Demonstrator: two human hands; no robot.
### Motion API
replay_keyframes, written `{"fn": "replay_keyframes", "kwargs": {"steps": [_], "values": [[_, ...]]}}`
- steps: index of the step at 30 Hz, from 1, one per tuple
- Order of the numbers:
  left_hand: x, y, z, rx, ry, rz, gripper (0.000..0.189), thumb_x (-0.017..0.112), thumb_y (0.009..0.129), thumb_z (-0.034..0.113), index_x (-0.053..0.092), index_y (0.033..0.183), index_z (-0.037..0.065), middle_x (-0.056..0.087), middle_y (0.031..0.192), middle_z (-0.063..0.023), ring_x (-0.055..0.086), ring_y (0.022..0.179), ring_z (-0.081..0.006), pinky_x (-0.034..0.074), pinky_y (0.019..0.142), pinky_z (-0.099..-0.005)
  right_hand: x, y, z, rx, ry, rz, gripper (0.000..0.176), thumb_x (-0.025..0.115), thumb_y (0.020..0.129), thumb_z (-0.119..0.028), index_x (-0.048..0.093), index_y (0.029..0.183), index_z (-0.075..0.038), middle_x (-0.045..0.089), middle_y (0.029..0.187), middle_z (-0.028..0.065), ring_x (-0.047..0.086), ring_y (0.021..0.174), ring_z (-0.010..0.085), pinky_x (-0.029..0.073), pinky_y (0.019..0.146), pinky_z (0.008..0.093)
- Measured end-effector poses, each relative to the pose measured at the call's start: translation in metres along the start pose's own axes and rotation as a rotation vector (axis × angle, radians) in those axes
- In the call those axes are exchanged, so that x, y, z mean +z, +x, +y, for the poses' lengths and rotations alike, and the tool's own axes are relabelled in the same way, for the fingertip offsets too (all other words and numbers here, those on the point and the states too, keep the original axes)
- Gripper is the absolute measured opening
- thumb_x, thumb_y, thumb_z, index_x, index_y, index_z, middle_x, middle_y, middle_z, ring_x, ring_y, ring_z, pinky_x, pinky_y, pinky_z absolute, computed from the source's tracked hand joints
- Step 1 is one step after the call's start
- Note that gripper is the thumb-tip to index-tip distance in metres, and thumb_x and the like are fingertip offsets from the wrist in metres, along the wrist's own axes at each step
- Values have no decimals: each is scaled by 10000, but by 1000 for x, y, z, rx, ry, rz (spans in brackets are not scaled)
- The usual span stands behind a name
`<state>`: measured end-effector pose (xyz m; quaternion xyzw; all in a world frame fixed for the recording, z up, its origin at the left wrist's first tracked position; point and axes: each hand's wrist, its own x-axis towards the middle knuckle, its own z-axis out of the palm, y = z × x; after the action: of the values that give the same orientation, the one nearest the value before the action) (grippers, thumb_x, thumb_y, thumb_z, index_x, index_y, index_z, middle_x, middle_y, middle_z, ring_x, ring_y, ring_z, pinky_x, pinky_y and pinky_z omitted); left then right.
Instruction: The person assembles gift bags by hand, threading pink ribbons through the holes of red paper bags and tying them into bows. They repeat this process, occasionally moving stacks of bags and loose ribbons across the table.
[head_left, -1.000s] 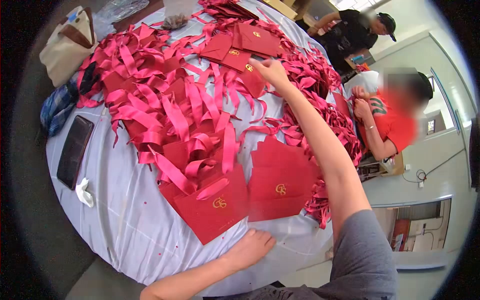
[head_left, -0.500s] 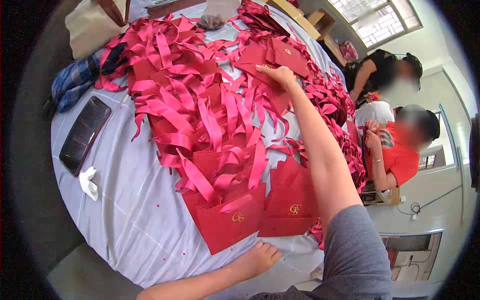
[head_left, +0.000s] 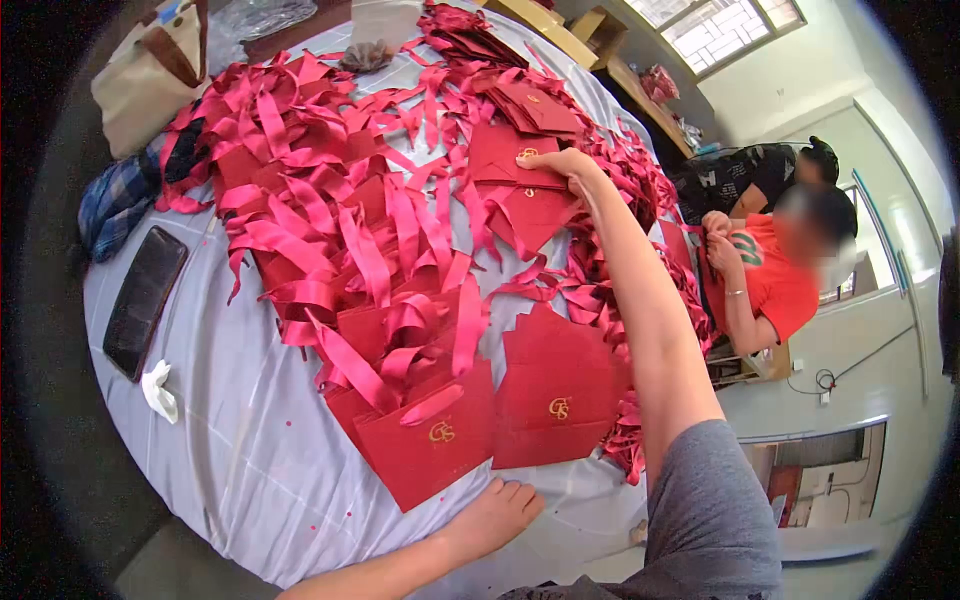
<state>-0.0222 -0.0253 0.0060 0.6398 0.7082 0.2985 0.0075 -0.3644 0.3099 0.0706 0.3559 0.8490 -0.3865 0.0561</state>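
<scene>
My right hand (head_left: 562,170) reaches far across the table, its thumb on top of a red paper bag (head_left: 497,150) with gold print and the other fingers out of sight beneath. Under it lies another red bag (head_left: 535,215) with a ribbon. My left hand (head_left: 497,517) rests on the cloth at the near edge, fingers loosely extended and holding nothing. Just beyond it are a stack of red bags with gold letters (head_left: 555,400) and a row of overlapping bags with pink ribbon handles (head_left: 425,440).
A phone (head_left: 145,300), a crumpled tissue (head_left: 160,390), plaid cloth (head_left: 120,205) and a cream tote bag (head_left: 150,85) lie along the left. More red bags (head_left: 530,105) sit beyond my right hand. Two people stand at the right, one in a red shirt (head_left: 775,275).
The view has shifted a little. My right hand has come nearer with a bag, which now lies apart from the farther stack. My left hand stays on the cloth.
</scene>
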Motion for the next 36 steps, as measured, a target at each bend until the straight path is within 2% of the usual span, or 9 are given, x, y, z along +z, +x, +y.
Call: {"fn": "replay_keyframes", "kwargs": {"steps": [3, 7, 9, 10, 12, 19, 28, 32, 36], "values": [[7, 1, 2, -16, -49, -43, 116, 509, 764, 167, 509, 865, 111, 487, 785, -21, 515, 754, -158, 375, 669, -297, -23, -60, -16, -138, 62, -19, 513, 843, 585, -179, 630, 977, 73, 666, 883, 136, 642, 727, 221, 520, 614, 357], [10, 0, 1, -26, -153, 71, 122, 518, 756, 151, 537, 859, 89, 490, 779, -35, 517, 730, -184, 383, 676, -331, -39, -62, 2, -339, 92, 50, 426, 824, 590, -137, 632, 907, 73, 659, 824, 116, 636, 700, 206, 517, 635, 339], [9, 0, 1, -23, -152, 51, 129, 524, 755, 150, 541, 866, 87, 491, 780, -40, 517, 735, -186, 384, 678, -333, -53, -75, 3, -328, -42, 273, 366, 777, 680, -115, 628, 980, 35, 664, 871, 120, 650, 699, 182, 545, 605, 317], [10, 1, 2, -37, -150, 40, 136, 529, 754, 149, 546, 874, 86, 492, 782, -44, 517, 740, -189, 385, 681, -334, -66, -89, 0, -346, 91, 39, 309, 750, 707, -77, 628, 970, 32, 666, 853, 107, 646, 675, 165, 544, 604, 310], [7, 2, 1, -24, -153, 25, 137, 535, 757, 151, 546, 877, 85, 494, 784, -46, 519, 748, -192, 386, 687, -335, -78, -100, 11, -422, 195, 82, 265, 734, 717, -53, 634, 952, 15, 667, 828, 88, 643, 654, 156, 538, 590, 304], [10, -1, 2, -8, -189, 26, 180, 582, 777, 178, 558, 919, 71, 502, 801, -65, 531, 783, -224, 390, 714, -362, -130, -156, 45, -590, 188, 406, 317, 723, 731, -70, 595, 1013, 0, 657, 896, 69, 621, 753, 131, 511, 686, 264], [16, -2, 4, -98, -249, 8, 290, 632, 792, 228, 529, 985, 37, 559, 894, -136, 547, 824, -309, 395, 757, -427, -156, -287, 92, -689, 467, 104, 391, 699, 784, -87, 525, 1116, 27, 625, 1029, 96, 618, 880, 136, 511, 784, 266], [10, -1, 7, -411, -867, 209, 544, 584, 845, 48, 285, 1299, 46, 510, 903, -65, 488, 679, -93, 420, 601, -238, -122, -329, 125, -661, 406, -8, 475, 699, 784, -106, 493, 1190, 30, 596, 1094, 58, 574, 955, 106, 470, 844, 252], [22, 0, 7, -402, -1142, 282, 563, 648, 848, 161, 300, 1275, 46, 519, 871, -48, 474, 602, -75, 403, 529, -232, -81, -362, 150, -664, 247, -104, 499, 691, 777, -95, 482, 1212, 32, 577, 1139, 46, 543, 1000, 92, 447, 875, 239]]}}
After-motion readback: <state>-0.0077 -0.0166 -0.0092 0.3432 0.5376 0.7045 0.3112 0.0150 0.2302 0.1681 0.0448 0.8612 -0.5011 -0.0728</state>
